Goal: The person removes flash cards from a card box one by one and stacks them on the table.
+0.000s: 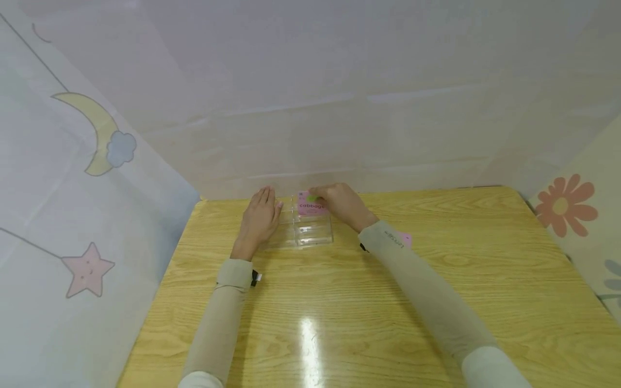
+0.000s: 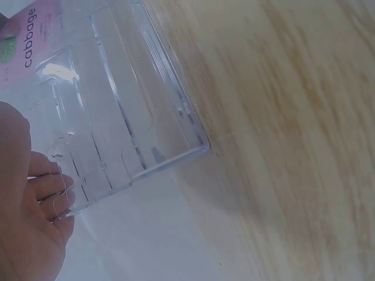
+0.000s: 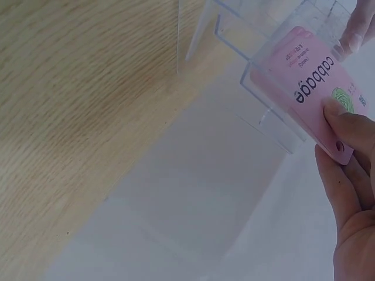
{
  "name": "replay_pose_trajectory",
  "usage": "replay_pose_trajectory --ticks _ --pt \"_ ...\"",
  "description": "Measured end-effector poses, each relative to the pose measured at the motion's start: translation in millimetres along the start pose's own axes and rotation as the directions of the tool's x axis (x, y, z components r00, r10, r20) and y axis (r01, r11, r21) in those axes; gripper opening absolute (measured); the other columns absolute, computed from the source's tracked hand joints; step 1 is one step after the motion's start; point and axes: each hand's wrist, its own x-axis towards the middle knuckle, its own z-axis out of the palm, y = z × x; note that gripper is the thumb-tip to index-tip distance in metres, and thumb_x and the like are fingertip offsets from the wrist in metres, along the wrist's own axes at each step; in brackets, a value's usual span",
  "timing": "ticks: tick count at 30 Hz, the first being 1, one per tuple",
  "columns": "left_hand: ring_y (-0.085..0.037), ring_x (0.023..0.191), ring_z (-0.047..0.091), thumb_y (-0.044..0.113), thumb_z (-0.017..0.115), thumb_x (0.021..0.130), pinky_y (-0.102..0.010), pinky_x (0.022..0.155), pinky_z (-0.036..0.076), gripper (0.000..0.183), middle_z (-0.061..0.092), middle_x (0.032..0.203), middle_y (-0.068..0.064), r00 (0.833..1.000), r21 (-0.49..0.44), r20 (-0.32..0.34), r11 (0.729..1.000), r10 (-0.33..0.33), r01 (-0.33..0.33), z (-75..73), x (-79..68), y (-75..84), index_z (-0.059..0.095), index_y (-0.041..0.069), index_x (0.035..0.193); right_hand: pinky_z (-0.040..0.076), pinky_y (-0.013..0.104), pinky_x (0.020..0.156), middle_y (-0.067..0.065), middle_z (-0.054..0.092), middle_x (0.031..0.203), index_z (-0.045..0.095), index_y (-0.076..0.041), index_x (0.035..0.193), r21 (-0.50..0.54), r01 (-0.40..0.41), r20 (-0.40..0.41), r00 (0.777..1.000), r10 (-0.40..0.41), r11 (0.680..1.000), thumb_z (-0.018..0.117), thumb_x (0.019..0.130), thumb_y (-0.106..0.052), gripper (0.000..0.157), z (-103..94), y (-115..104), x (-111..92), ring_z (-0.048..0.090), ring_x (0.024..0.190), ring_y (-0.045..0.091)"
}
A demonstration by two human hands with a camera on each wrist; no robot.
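A clear plastic rack with stepped slots [image 1: 314,235] stands on the table near the back wall. My right hand [image 1: 345,206] pinches a small stack of pink cards [image 3: 291,75] between thumb and fingers. The top card reads "cabbage" and carries a green cabbage drawing. In the right wrist view, the stack's far end sits among the rack's clear dividers. On the rack's left side lies my left hand [image 1: 260,218], its fingers extended towards the wall. Seen from the left wrist, the fingertips [image 2: 58,205] touch the rack's side edge.
Another pink card [image 1: 406,238] lies on the wooden table [image 1: 368,302], partly hidden under the right forearm. A pale sheet wall [image 1: 310,129] rises right behind the rack. Printed side walls flank the table, with a moon [image 1: 99,126] on the left and a flower [image 1: 560,206] on the right.
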Motion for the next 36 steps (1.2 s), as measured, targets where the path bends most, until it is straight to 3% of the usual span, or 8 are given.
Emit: replay_pose_trajectory --ticks 13,16,18,23,26,31,34,36 --pt "-0.038 0.161 0.029 0.041 0.024 0.116 -0.047 0.137 0.021 0.067 0.033 0.169 -0.025 0.999 -0.025 0.028 1.0 -0.014 0.015 0.8 0.4 -0.3 0.029 -0.007 0.162 0.067 0.035 0.091 0.015 0.077 0.124 0.075 -0.004 0.126 0.126 -0.132 0.043 0.991 0.128 0.983 0.073 0.097 -0.008 0.029 -8.8 7.7 3.0 0.079 0.108 0.027" --pt "-0.038 0.162 0.028 0.041 0.024 0.116 -0.046 0.138 0.019 0.067 0.032 0.17 -0.025 0.999 -0.028 0.038 0.999 -0.017 0.018 0.1 0.8 0.0 0.028 -0.006 0.162 0.067 0.033 0.086 0.014 0.077 0.124 0.076 -0.006 0.126 0.174 -0.166 0.026 0.986 0.164 0.971 0.073 0.098 -0.009 0.028 -11.8 9.7 2.6 0.079 0.105 0.025" --pt "-0.037 0.162 0.027 0.041 0.023 0.116 -0.045 0.138 0.018 0.067 0.032 0.17 -0.025 0.999 -0.027 0.047 0.999 -0.019 0.02 -0.3 0.8 0.0 0.027 -0.006 0.163 0.066 0.03 0.076 0.014 0.077 0.124 0.076 -0.007 0.126 0.221 -0.191 0.01 0.981 0.193 0.957 0.073 0.099 -0.01 0.028 -14.8 11.0 1.9 0.079 0.094 0.025" --pt "-0.037 0.162 0.026 0.042 0.022 0.116 -0.046 0.138 0.017 0.067 0.031 0.171 -0.025 0.998 -0.031 0.052 0.999 -0.019 0.021 -0.6 0.4 -0.1 0.027 -0.006 0.163 0.062 0.027 0.071 0.013 0.078 0.123 0.078 -0.008 0.124 0.357 -0.27 -0.017 0.955 0.295 0.894 0.074 0.098 -0.017 0.027 -22.5 15.1 -0.8 0.078 0.091 0.026" --pt "-0.037 0.162 0.027 0.042 0.023 0.116 -0.046 0.138 0.018 0.067 0.031 0.171 -0.024 0.999 -0.037 0.047 0.999 -0.018 0.02 -0.3 0.2 -0.5 0.028 -0.006 0.163 0.065 0.029 0.079 0.012 0.08 0.12 0.079 -0.008 0.122 0.441 -0.321 -0.026 0.929 0.369 0.838 0.075 0.098 -0.021 0.028 -26.0 18.6 -3.7 0.08 0.099 0.024" --pt "-0.038 0.161 0.029 0.041 0.025 0.116 -0.047 0.137 0.02 0.066 0.033 0.169 -0.025 0.999 -0.031 0.03 0.999 -0.012 0.013 -0.7 0.1 -1.0 0.031 -0.007 0.161 0.068 0.033 0.08 0.016 0.08 0.115 0.08 -0.004 0.118 0.578 -0.373 -0.005 0.887 0.461 0.725 0.078 0.096 -0.017 0.026 -30.8 25.0 -5.9 0.081 0.091 0.025" --pt "-0.038 0.161 0.03 0.04 0.027 0.116 -0.047 0.137 0.021 0.066 0.034 0.169 -0.025 1.0 -0.027 0.02 1.0 -0.011 0.012 -1.9 -0.2 -1.1 0.032 -0.008 0.16 0.068 0.027 0.076 0.019 0.08 0.115 0.08 -0.003 0.116 0.63 -0.382 0.006 0.873 0.488 0.676 0.079 0.094 -0.015 0.025 -33.5 27.2 -6.2 0.081 0.088 0.024" --pt "-0.038 0.16 0.031 0.04 0.028 0.116 -0.047 0.137 0.021 0.065 0.034 0.168 -0.025 1.0 -0.027 0.017 1.0 -0.012 0.012 -2.5 -0.4 -1.3 0.033 -0.008 0.16 0.068 0.029 0.077 0.02 0.079 0.115 0.08 -0.002 0.115 0.651 -0.388 0.014 0.866 0.501 0.652 0.08 0.094 -0.014 0.025 -34.7 28.4 -7.1 0.081 0.087 0.024"
